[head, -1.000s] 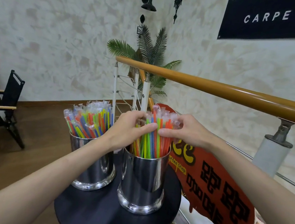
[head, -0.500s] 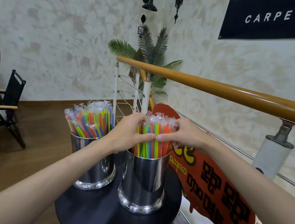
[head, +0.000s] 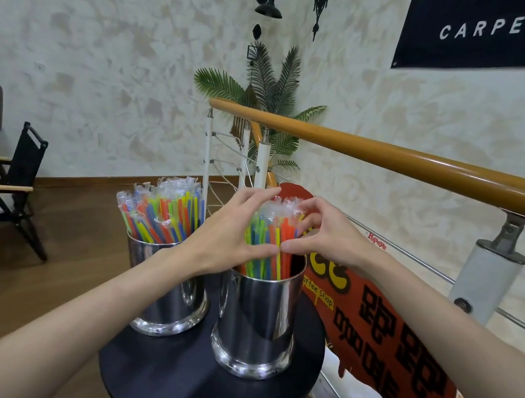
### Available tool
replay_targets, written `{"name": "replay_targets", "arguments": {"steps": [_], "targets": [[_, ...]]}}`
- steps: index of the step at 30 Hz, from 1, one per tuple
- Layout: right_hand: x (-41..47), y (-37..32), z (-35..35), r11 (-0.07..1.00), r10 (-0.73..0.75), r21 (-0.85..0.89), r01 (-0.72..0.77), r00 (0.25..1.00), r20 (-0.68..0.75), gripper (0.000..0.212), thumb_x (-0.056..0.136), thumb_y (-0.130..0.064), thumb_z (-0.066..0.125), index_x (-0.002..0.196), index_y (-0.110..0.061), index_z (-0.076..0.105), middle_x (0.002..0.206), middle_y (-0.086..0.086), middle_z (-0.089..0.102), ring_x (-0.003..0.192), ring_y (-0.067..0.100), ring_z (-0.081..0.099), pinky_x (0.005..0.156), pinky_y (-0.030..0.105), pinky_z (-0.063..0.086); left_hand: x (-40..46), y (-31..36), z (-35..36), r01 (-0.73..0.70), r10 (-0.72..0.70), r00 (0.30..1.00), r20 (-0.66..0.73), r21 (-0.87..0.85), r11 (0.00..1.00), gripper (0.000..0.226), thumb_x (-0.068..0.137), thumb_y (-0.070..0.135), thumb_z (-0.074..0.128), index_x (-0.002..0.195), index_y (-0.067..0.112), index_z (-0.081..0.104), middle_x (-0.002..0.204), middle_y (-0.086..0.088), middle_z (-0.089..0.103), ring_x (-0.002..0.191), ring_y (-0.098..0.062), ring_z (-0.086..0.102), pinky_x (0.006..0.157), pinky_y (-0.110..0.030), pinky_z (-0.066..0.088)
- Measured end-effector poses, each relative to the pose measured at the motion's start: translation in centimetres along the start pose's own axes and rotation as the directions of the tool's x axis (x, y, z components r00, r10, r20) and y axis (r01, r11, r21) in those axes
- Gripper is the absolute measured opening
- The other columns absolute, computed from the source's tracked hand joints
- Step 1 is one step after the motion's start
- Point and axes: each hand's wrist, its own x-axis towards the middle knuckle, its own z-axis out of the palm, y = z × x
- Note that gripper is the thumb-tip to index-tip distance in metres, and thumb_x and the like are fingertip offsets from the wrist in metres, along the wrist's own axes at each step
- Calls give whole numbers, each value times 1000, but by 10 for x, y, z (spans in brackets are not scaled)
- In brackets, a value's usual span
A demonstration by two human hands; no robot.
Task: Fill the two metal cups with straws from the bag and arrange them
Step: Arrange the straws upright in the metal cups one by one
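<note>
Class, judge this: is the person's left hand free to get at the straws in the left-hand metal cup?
Probably yes: the left hand is beside those colourful wrapped straws, nothing between, though it grips the other bundle.

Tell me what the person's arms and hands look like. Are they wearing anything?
Both arms are bare as far as the picture shows, with no sleeves in view. The left hand and right hand wear no gloves. I see no rings, watch or bracelet on the fingers or wrists.
</note>
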Motion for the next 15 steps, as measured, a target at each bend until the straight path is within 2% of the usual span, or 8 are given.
{"name": "replay_targets", "arguments": {"steps": [3, 5, 7, 9, 12, 15], "targets": [[-1, -2, 3, 1000, -22, -1, 22, 999, -44, 70, 70, -25, 93, 123, -18, 48, 93, 2, 72, 80, 13, 69, 81, 41, 57, 0, 2, 4, 41, -41, 999, -32, 15, 999, 83, 77, 70, 67, 147, 31, 44, 145, 10, 41, 128, -4, 44, 105, -27, 38], [-1, -1, 5, 999, -45, -6, 45, 997, -69, 68, 71, -26, 93, 121, -17, 47, 93, 3, 73, 84, 17, 71, 83, 45, 58, 2, 3, 8, 68, -65, 995, -74, 35, 997, 75, 76, 69, 69, 137, 28, 52, 138, 9, 48, 122, -6, 49, 100, -29, 42], [-1, 2, 7, 998, -59, -24, 57, 994, -91, 68, 70, -29, 93, 118, -18, 47, 93, 2, 74, 89, 19, 72, 86, 48, 59, 4, 1, 10, 66, -61, 992, -111, 39, 997, 59, 80, 56, 74, 127, 25, 57, 130, 7, 54, 118, -9, 53, 99, -32, 46], [1, 6, 6, 998, -64, -28, 61, 991, -117, 65, 70, -26, 93, 116, -17, 47, 91, 4, 74, 88, 20, 72, 87, 50, 58, 6, -2, 8, 59, -62, 992, -110, -29, 998, 43, 83, 39, 78, 118, 26, 58, 126, 8, 58, 119, -9, 53, 103, -32, 45], [2, 10, 3, 998, -67, -22, 64, 989, -134, 57, 72, -20, 92, 111, -16, 50, 88, 7, 74, 83, 26, 73, 82, 52, 59, 5, -5, 2, 88, -97, 994, -55, -153, 984, 40, 84, 23, 81, 116, 25, 57, 124, 12, 58, 122, -7, 50, 102, -26, 40], [4, 12, 2, 997, -71, -19, 69, 989, -133, 44, 74, -13, 90, 101, -17, 55, 88, 13, 73, 77, 33, 73, 74, 52, 61, 6, -9, 0, 118, -125, 992, -21, -210, 971, 43, 84, 17, 80, 120, 24, 56, 130, 10, 57, 128, -8, 49, 106, -27, 42]]}}
